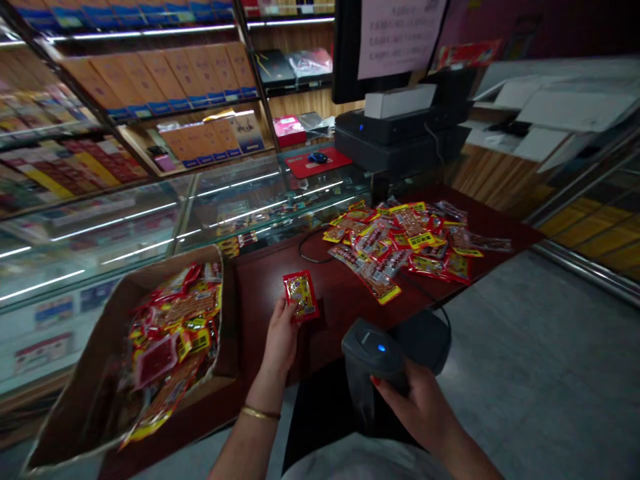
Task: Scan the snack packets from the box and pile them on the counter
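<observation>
My left hand [283,333] is closed on the lower left corner of a small red and yellow snack packet [301,295], held over the dark red table. In my right hand [425,403] is a dark grey barcode scanner [373,350] with a blue light glowing on top; my fingers wrap its handle, and its head points up and to the left toward the packet. To the left stands an open cardboard box [227,320] filled with packaged snacks [185,313]. A loose pile of red and yellow snack packets [395,237] covers the table's far right part.
Behind the table [260,273] runs a glass display counter [165,220]. A monitor [345,53] stands over a black cash drawer [390,147], near a mouse [317,158] on a red mat [300,167]. A black cable [305,250] curves across the tabletop. Shelves of boxes [165,73] line the back.
</observation>
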The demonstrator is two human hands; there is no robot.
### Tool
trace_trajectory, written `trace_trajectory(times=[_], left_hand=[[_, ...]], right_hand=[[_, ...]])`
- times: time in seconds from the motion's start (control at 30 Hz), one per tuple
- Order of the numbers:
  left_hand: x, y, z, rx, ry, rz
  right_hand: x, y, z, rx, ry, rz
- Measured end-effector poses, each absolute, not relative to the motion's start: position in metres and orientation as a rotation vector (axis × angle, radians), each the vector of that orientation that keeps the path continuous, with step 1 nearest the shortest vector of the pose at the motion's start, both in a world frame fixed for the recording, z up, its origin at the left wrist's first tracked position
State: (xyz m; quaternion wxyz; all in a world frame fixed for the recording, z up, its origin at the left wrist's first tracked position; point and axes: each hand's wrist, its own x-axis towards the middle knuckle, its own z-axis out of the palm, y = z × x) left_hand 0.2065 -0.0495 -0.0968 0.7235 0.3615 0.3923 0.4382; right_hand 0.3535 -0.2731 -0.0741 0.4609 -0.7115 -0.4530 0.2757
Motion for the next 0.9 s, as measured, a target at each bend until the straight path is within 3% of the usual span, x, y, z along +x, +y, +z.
trace_trajectory(times=[0.2, 0.37, 0.5, 0.6, 0.73, 0.9], left_hand=[[0.318, -0.047, -0.062, 0.91, 0.588, 0.526], [0.454, -0.033, -0.022, 0.847, 0.496, 0.413], [0.485, -0.03, -0.009, 0.905, 0.526, 0.394], [0.435, -0.037, -0.02, 1.002, 0.508, 0.502], [0.304, -0.047, -0.029, 1.254, 0.607, 0.86], [0.128, -0.045, -0.009, 1.795, 1.364, 1.261]], right_hand=[[0.367, -0.282, -0.075, -1.776, -1.018, 0.671], [0.372, -0.286, -0.072, -1.801, -0.98, 0.672], [0.376, -0.286, -0.071, -1.832, -0.966, 0.624], [0.38, -0.29, -0.077, -1.853, -1.012, 0.583], [0.386, -0.3, -0.095, -1.905, -1.051, 0.554], [0.393, -0.289, -0.121, -2.037, -1.165, 0.62]])
